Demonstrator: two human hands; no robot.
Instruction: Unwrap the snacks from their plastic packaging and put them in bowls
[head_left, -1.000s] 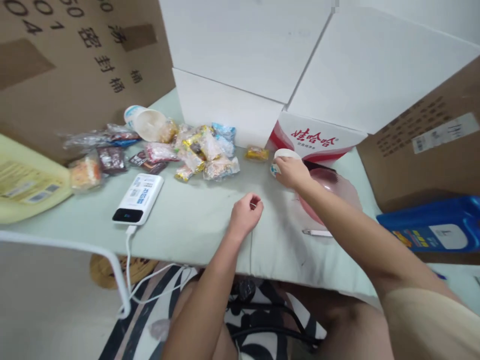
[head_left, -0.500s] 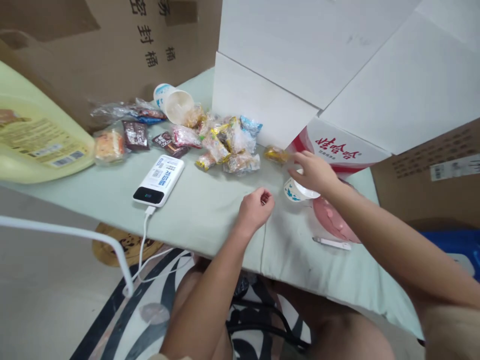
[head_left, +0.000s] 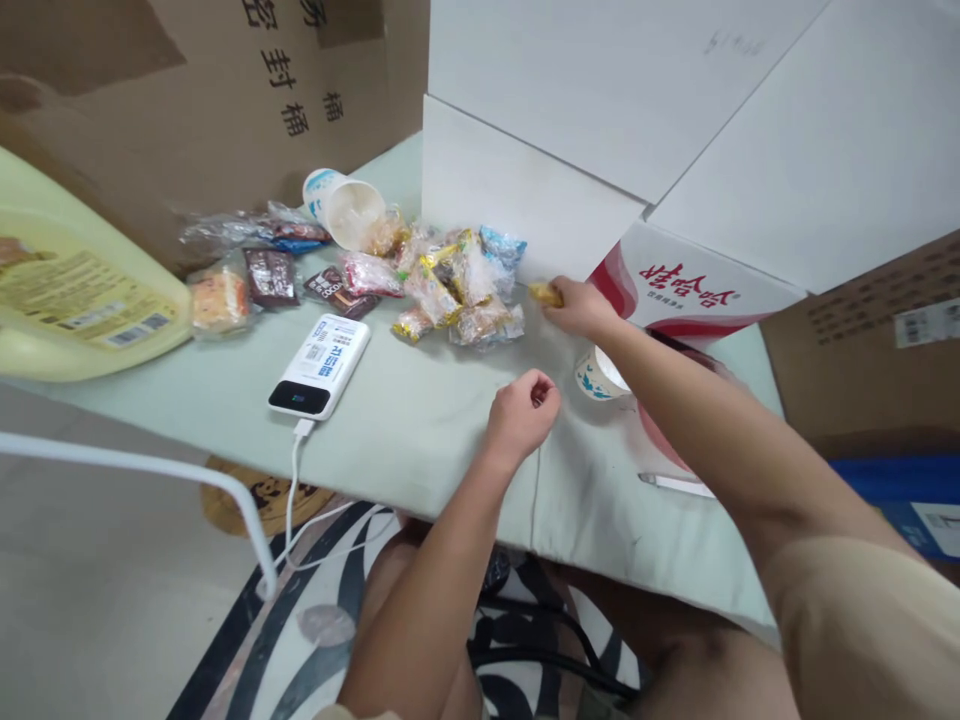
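My right hand (head_left: 583, 308) reaches over the table, with its fingertips closed on the right end of a small yellow-wrapped snack (head_left: 544, 294). That snack lies by the foot of a white box, just right of a pile of wrapped snacks (head_left: 457, 285). My left hand (head_left: 523, 412) rests loosely curled near the table's middle, and I see nothing in it. Below my right wrist a paper cup (head_left: 596, 378) with blue print stands partly hidden by the forearm. Another paper cup (head_left: 345, 208) lies on its side behind the pile, mouth toward the snacks.
A white power bank (head_left: 321, 365) with a cable lies left on the table. Beyond it are a packaged bread (head_left: 220, 300) and a large yellow jug (head_left: 82, 280). White boxes (head_left: 525, 200) wall the back. A pink thing (head_left: 660, 435) and a cutter (head_left: 675, 484) lie under my right forearm.
My right hand has moved left and away from above the standing cup to the yellow-wrapped snack, closing its fingers on it. My left hand keeps its curled pose. The view has shifted slightly.
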